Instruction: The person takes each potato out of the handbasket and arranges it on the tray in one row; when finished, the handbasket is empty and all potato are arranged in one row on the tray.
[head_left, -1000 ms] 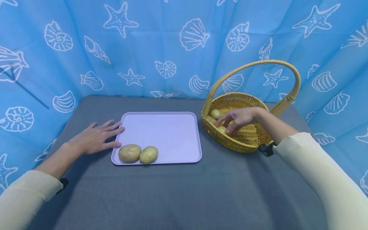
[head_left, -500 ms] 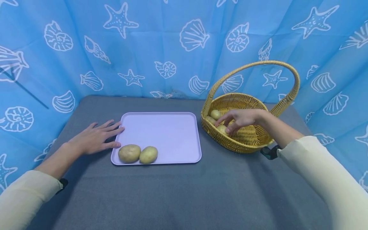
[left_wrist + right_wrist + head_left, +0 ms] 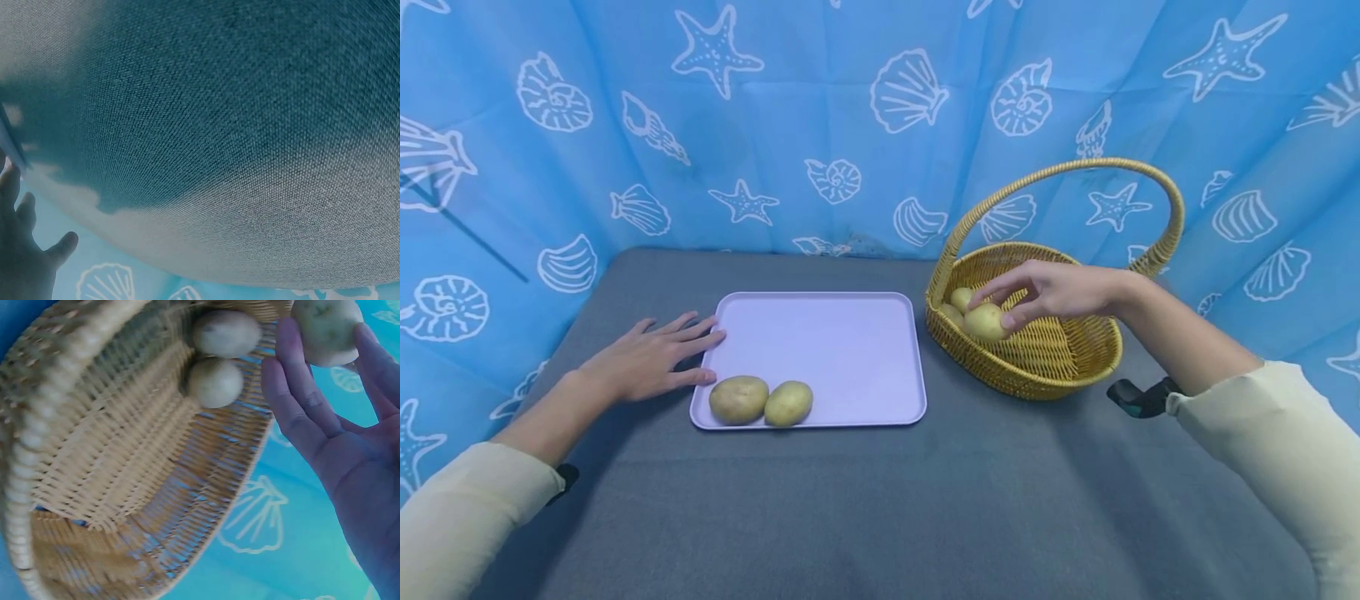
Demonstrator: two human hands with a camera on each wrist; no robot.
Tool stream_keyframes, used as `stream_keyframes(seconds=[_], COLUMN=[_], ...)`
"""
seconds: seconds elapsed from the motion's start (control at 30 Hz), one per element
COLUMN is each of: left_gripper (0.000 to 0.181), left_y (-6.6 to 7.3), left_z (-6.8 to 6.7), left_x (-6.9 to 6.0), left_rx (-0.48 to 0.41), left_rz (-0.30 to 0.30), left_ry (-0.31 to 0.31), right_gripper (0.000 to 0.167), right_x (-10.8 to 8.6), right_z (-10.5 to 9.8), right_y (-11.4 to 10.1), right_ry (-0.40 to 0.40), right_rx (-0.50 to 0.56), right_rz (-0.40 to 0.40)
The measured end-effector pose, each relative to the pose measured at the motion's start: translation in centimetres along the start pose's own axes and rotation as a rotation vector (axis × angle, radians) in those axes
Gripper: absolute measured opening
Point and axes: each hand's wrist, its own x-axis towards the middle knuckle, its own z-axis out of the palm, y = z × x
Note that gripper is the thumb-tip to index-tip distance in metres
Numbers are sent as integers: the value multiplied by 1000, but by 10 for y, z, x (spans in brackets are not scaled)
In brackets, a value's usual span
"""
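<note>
My right hand (image 3: 1048,290) pinches a potato (image 3: 985,322) between thumb and fingers, over the left part of a wicker basket (image 3: 1037,383). The right wrist view shows this potato (image 3: 328,331) at the fingertips, with two more potatoes, one (image 3: 226,334) above the other (image 3: 215,382), inside the basket. My left hand (image 3: 651,360) lies with fingers spread at the left edge of a pale lilac tray (image 3: 820,350), fingertips on its rim. On the tray's front left corner a larger potato (image 3: 739,400) and a smaller potato (image 3: 788,404) lie side by side.
The tall arched handle (image 3: 1075,165) of the basket rises above the right hand. A grey cloth (image 3: 850,508) covers the table. Behind it hangs a blue curtain (image 3: 820,125) printed with white shells and starfish.
My right hand has lifted the potato up from the basket's bottom and shifted slightly to the right. The left hand, tray and its two potatoes have stayed in place.
</note>
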Motion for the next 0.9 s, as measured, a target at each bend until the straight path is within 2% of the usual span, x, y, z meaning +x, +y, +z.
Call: stream_keyframes(seconds=[0.17, 0.33, 0.6, 0.77, 0.9], left_gripper=[76, 77, 79, 79, 79], left_y=[1, -1, -2, -2, -3], left_z=[-1, 0, 0, 1, 2], left_x=[0, 1, 0, 1, 1], left_rx=[10, 14, 13, 16, 16], left_rz=[7, 4, 2, 6, 7], left_ry=[2, 1, 4, 7, 11], right_gripper=[45, 41, 42, 42, 41], right_x=[-1, 10, 40, 62, 79], right_z=[1, 12, 45, 69, 88], right_y=[-16, -30, -49, -52, -52], right_ry=[34, 29, -63, -83, -108], right_rx=[34, -15, 20, 34, 87], right_rz=[-35, -117, -216, -267, -286])
